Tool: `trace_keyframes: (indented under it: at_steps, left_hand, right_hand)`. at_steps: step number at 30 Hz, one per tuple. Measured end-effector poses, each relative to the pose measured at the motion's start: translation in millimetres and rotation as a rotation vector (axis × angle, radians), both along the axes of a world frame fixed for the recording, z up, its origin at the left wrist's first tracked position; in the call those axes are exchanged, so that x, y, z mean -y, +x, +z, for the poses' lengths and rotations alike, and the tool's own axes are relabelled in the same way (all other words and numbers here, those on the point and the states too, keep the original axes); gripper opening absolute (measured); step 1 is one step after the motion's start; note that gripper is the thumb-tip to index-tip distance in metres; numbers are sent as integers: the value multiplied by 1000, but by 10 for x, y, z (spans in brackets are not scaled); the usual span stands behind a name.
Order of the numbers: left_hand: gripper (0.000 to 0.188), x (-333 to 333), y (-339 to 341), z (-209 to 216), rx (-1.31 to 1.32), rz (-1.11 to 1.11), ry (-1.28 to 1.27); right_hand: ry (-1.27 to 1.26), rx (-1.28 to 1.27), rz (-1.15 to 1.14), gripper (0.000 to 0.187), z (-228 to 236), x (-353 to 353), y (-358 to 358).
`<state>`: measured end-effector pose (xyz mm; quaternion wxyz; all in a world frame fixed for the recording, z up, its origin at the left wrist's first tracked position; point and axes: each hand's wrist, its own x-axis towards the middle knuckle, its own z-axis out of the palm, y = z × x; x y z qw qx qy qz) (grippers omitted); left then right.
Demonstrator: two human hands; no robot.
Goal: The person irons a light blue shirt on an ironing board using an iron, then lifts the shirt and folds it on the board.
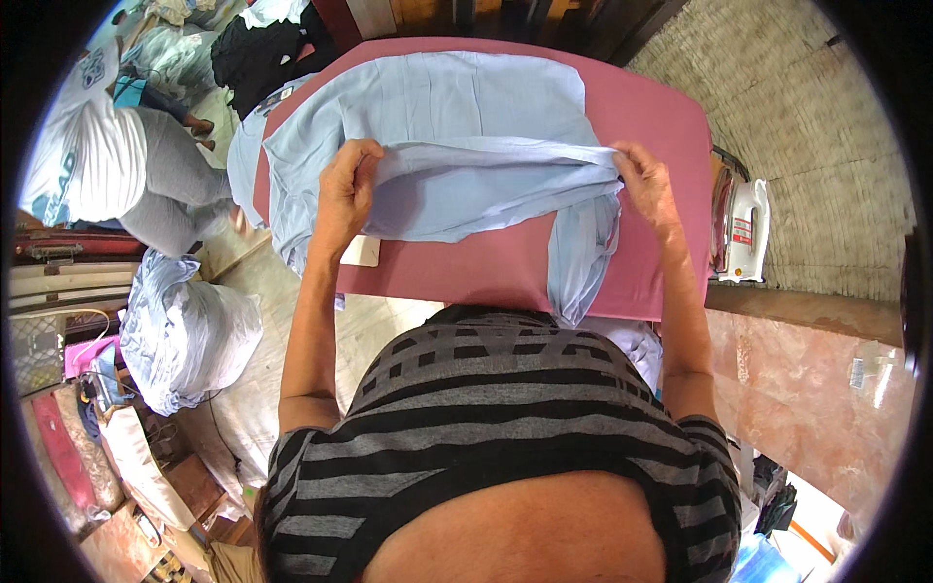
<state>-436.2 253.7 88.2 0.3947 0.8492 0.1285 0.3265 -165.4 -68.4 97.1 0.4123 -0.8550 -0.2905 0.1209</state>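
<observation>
A light blue shirt [437,102] lies spread over a pink-covered ironing board [457,270] in front of me. My left hand [347,189] is closed, pinching the shirt's near edge between thumb and fingers. On the other side, my right hand [645,183] pinches the same edge, so a strip of cloth is pulled fairly straight between both hands. Below my right hand, a narrow part of the shirt, like a sleeve, hangs over the board's near side. Part of the cloth also drapes off the left end.
A white and red iron [746,231] stands at the board's right end. At the left, a person in grey trousers [175,175] is close by. A white bundle of clothes [194,335] sits on the floor, and dark clothes [258,58] are heaped at the far left.
</observation>
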Motion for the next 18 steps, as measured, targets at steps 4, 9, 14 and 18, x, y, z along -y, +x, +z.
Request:
trace_keyframes:
  at_steps: [4,9,14,18]
  left_hand:
    - [26,-220,86,146,-9,-3,359]
    - [36,-205,192,159,60,226,323]
    - [30,-111,56,-215,-68,295,564]
    - [21,-93,-348,-625,-194,416,651]
  right_hand:
    - [285,284,260,6,275,-262,36]
    - [126,545,276,10,531,-407,-26]
    - [114,728,81,14,579,-406,60]
    - [271,877,140,21,839,-54,316]
